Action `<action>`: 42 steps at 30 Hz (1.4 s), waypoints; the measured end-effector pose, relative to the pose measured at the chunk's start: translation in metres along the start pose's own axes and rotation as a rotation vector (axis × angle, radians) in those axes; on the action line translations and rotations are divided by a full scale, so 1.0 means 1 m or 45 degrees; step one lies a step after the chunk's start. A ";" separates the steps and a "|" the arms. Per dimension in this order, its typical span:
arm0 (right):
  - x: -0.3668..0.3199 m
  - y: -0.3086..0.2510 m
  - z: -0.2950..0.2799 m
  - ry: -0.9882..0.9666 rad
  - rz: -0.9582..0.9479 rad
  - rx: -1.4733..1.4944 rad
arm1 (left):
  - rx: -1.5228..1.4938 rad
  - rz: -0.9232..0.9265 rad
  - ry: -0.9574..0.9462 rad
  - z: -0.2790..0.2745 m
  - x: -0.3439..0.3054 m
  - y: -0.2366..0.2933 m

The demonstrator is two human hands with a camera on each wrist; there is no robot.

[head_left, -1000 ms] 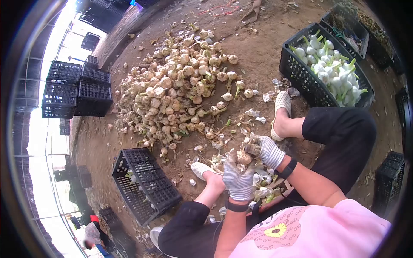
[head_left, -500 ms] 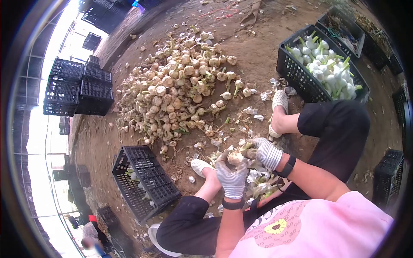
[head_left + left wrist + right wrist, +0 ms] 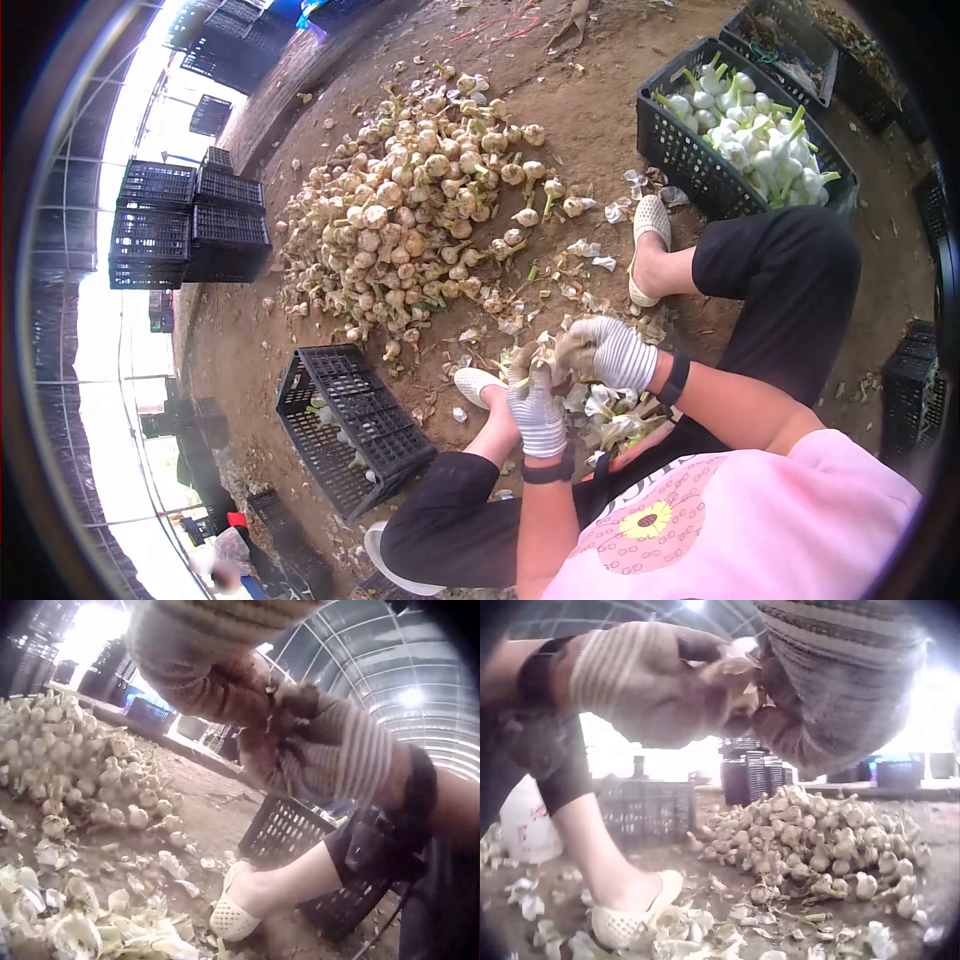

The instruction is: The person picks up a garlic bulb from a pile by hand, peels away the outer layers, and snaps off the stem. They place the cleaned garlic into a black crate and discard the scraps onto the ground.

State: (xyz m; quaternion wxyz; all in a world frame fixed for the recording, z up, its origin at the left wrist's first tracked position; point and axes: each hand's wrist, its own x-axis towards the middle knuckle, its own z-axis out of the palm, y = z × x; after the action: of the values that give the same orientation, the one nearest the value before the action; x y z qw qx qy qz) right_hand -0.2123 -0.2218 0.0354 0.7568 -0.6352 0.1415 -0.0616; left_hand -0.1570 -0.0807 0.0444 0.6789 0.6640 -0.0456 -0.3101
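Both hands wear striped, dirt-stained gloves and meet in front of the lap. My left hand [image 3: 538,412] grips a garlic bulb [image 3: 736,669], mostly hidden behind fingers, its papery skin showing in the right wrist view. Against it, my right hand [image 3: 615,355] pinches the loose outer skin with curled fingers. Beyond the feet lies a big heap of unpeeled garlic [image 3: 400,210] with short stalks. White peeled garlic [image 3: 765,150] fills a black crate [image 3: 690,165] at the right.
A black crate [image 3: 365,410] with a few white bulbs lies tipped at the left. Peeled skins [image 3: 615,420] litter the ground below the hands. Stacked crates [image 3: 190,225] stand at far left; another person [image 3: 225,560] is at lower left. Shoes [image 3: 650,225] flank the scraps.
The garlic bulb, earlier plainly seen between the hands, is now mostly covered by fingers. The right hand has shifted in against the left, and the left fingers have curled over the bulb.
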 end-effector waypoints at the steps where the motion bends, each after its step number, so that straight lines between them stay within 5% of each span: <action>1: 0.002 0.006 -0.001 0.074 0.200 0.411 | -0.112 -0.003 0.093 -0.003 0.004 -0.005; 2: 0.012 0.025 -0.006 0.154 0.219 0.589 | -0.383 -0.253 0.050 -0.016 0.012 -0.004; 3: 0.018 0.044 -0.021 0.154 0.216 0.589 | -0.382 -0.251 0.048 -0.014 0.008 0.004; 5: 0.024 0.075 -0.050 0.403 0.457 0.340 | -0.564 0.137 0.167 -0.004 -0.005 0.031; 6: 0.033 0.079 -0.046 -0.014 0.392 -0.533 | -0.451 0.114 0.143 -0.010 -0.008 0.039; 7: 0.015 0.018 -0.031 -0.301 0.447 -0.607 | -0.453 0.123 0.154 -0.013 -0.011 0.036; 9: 0.002 0.021 -0.011 -0.382 0.191 -0.526 | 0.005 0.333 0.258 -0.022 -0.011 0.017; 10: 0.000 0.014 -0.005 -0.396 0.134 -0.161 | -0.064 0.082 0.054 -0.027 0.002 0.012; 12: -0.007 -0.012 0.004 -0.394 0.261 0.515 | 0.109 0.272 0.122 -0.029 0.001 -0.014; 14: -0.004 0.001 0.001 -0.278 0.373 0.674 | -0.379 -1.010 -0.373 -0.071 0.038 -0.031; 15: -0.003 0.005 -0.001 -0.238 0.347 0.721 | -0.386 -1.002 -0.383 -0.056 0.029 -0.021; 17: -0.002 -0.003 -0.008 -0.217 0.258 0.556 | 0.565 0.536 0.234 -0.014 -0.014 0.028; 18: -0.001 -0.005 -0.008 -0.197 0.163 0.402 | 0.965 0.628 0.195 -0.012 -0.017 0.050; 21: -0.002 0.001 0.000 -0.194 0.056 0.163 | 1.385 0.822 0.153 -0.007 -0.015 0.054; 27: -0.008 -0.002 -0.001 -0.164 0.089 0.106 | 1.429 0.775 0.170 0.002 -0.015 0.048; 29: -0.008 -0.007 -0.003 -0.291 0.141 0.298 | 0.550 0.137 0.193 0.001 -0.015 0.047; 31: -0.010 -0.015 -0.005 -0.334 0.133 0.433 | -0.064 -0.100 0.155 -0.013 -0.016 0.049; 34: -0.007 -0.011 -0.004 -0.470 0.298 0.798 | 0.094 -0.076 0.135 -0.018 -0.017 0.045; 36: -0.007 -0.009 -0.003 -0.475 0.367 0.758 | 0.220 0.052 0.190 -0.017 -0.019 0.045; 39: -0.008 -0.003 -0.001 -0.460 0.468 0.695 | 0.141 -0.061 0.149 -0.016 -0.019 0.048; 42: -0.007 -0.005 -0.002 -0.429 0.490 0.703 | -0.849 -0.103 0.032 -0.034 -0.006 0.039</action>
State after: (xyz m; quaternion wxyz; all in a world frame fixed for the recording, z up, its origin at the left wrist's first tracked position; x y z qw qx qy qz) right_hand -0.2190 -0.2229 0.0412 0.9100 -0.3701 0.1097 0.1513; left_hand -0.1319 -0.0512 0.0795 0.8464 0.4105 0.0930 -0.3264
